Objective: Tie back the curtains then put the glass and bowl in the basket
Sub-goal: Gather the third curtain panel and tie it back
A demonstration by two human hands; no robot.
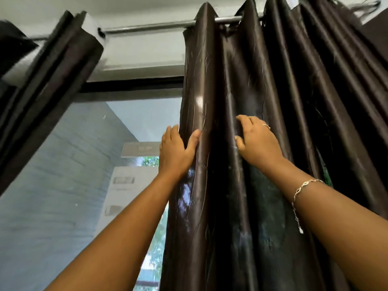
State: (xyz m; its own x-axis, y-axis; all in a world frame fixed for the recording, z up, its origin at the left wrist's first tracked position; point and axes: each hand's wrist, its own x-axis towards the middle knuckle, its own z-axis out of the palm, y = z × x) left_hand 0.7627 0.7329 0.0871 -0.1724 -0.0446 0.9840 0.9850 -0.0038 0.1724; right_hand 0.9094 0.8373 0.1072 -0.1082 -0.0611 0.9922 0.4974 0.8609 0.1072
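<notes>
Window wall, viewed steeply from below. Metal rod (147, 26) runs across under a white ceiling (126, 9). Dark brown satin right curtain (273, 91) hangs from it in deep pleats and fills the right half of the scene. Same cloth in the left curtain (52, 80), bunched at far left, blurred, its lower part cut off. Between them the window pane (147, 118) shows a grey wall (52, 175) outside, with greenery (150, 161) lower down.

Person's left hand (175, 150) pinches the right curtain's left edge: thumb on the front, fingers behind the cloth, partly hidden. Just beside it, the right hand (256, 141) grips a pleat, fingers curled into the fold. There is a ring (266, 126) on one finger and a chain bracelet (302, 190) on the wrist.

Hem of the right curtain is out of frame. White boxes (128, 185) beyond the pane carry printed panels, too blurred to read.
</notes>
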